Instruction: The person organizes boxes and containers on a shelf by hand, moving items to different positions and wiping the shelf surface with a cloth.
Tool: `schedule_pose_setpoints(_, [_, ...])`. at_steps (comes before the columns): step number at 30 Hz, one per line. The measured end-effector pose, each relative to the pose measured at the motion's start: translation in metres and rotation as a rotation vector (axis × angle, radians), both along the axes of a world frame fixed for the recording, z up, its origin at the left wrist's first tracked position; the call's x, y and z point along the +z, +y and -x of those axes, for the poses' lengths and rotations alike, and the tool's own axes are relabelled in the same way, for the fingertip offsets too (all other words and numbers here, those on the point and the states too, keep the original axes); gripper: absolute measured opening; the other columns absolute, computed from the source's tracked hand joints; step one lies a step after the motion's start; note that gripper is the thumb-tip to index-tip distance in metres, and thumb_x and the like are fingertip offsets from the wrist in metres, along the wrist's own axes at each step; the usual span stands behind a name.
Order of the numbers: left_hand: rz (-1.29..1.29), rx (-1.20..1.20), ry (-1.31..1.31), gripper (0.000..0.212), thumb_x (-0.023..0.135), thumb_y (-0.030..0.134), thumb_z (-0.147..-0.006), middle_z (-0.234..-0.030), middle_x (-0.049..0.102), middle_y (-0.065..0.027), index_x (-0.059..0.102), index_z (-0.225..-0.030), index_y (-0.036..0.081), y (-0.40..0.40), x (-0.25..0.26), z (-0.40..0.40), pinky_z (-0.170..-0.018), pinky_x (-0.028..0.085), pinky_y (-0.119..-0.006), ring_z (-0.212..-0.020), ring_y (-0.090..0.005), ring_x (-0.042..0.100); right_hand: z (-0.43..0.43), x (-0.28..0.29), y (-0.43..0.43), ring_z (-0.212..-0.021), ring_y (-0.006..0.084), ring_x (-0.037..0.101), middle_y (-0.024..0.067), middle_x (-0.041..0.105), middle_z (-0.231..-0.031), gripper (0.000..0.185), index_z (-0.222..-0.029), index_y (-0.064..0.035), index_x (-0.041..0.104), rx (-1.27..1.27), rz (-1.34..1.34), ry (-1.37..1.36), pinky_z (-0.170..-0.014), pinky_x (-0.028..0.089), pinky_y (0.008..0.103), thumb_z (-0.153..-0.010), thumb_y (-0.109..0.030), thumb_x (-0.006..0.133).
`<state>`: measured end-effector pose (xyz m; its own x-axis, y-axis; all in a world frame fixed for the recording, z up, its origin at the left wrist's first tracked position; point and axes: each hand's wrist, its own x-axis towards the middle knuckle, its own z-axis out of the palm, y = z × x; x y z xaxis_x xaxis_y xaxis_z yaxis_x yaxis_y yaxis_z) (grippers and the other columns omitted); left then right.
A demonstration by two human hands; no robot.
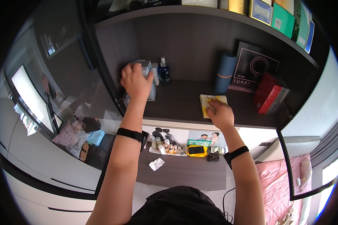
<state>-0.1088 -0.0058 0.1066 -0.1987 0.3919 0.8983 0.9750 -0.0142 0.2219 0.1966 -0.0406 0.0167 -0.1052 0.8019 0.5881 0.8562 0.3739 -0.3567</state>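
Observation:
My left hand (136, 80) is over a grey box (151, 92) at the left end of the dark shelf (180, 101), fingers over its top and thumb along its right side. Beside that box stand a small white box (156, 74) and a dark blue bottle (164, 72) with a silver and clear top. My right hand (222, 114) presses a folded yellow and white cloth (204, 101) onto the shelf near its front edge. Behind the cloth rises a blue cylinder (224, 74) with an orange band.
A black printed box (249, 63) leans at the back right, near a red box (266, 94). Boxes line the upper shelf (186, 10). Glass doors (287, 163) hang open at both sides. Below, a desk (186, 171) bears a tray of bottles (169, 149) and a crumpled tissue (157, 164).

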Motion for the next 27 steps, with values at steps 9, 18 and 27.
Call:
schedule_pose_setpoints(9, [-0.06,-0.48,-0.025,0.034,0.081,0.02,-0.065,-0.106,0.056,-0.012,0.062,-0.09,0.006,-0.002,0.006,-0.027,-0.091,0.043,-0.042,-0.106,-0.0331,0.051,-0.02,-0.008,-0.021,-0.122,0.0266,0.054,0.0077,0.06,-0.128,0.036,-0.113,-0.0102,0.067,0.08,-0.01,-0.11,-0.107,0.037,0.0416,-0.087,-0.031,0.054])
schedule_pose_setpoints(18, [-0.032,-0.663,0.002,0.037,0.082,0.025,-0.063,-0.101,0.054,-0.0079,0.061,-0.088,0.008,0.002,0.01,-0.15,-0.077,0.048,-0.042,-0.099,-0.0294,0.053,-0.047,-0.019,-0.038,-0.12,0.0265,0.056,0.0096,0.063,-0.124,0.032,-0.107,-0.0076,0.068,-0.082,-0.07,-0.082,-0.105,0.039,0.0423,-0.085,-0.029,0.056])
schedule_pose_setpoints(27, [0.11,-0.731,0.159,0.058,0.08,0.034,-0.068,-0.117,0.055,-0.0133,0.062,-0.115,0.007,0.005,0.014,-0.227,-0.09,0.048,-0.043,-0.113,-0.0325,0.051,-0.132,-0.014,-0.057,-0.124,0.0273,0.052,0.0111,0.059,-0.13,0.039,-0.112,-0.0057,0.066,-0.444,0.065,-0.04,-0.108,0.035,0.0417,-0.088,-0.032,0.051])
